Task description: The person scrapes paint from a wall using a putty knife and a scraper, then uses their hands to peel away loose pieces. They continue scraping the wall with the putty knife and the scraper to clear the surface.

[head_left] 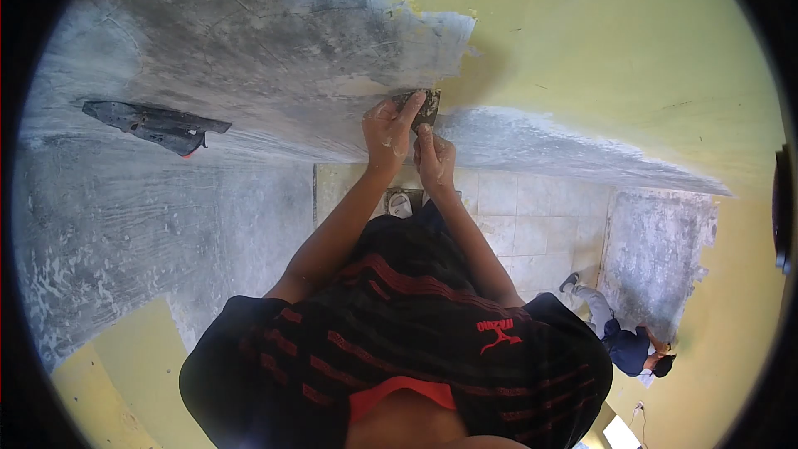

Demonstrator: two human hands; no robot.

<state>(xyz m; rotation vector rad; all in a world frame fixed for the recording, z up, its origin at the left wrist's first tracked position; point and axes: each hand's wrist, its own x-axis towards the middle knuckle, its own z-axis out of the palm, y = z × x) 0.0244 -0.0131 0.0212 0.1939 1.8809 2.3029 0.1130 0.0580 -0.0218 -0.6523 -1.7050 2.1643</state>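
Observation:
Both my hands are at the wall, at the border between bare grey plaster (274,58) and yellow-green paint (598,33). Between them is a small dark flat scraper blade (431,110), flecked with pale bits. My left hand (387,135) grips its left side, with a finger stretched along the blade. Lower down and to the right, my right hand (435,158) pinches the blade's bottom end, thumb pointing up. Whitish dust and smears coat the fingers of both hands. A ragged strip of lighter plaster (445,41) lies just above the blade.
A crumpled dark grey object (154,123) sticks out from the wall on the left. Pale floor tiles (532,216) and my shoe (400,204) show below. At lower right another person (625,345) works beside a scraped wall patch (657,249).

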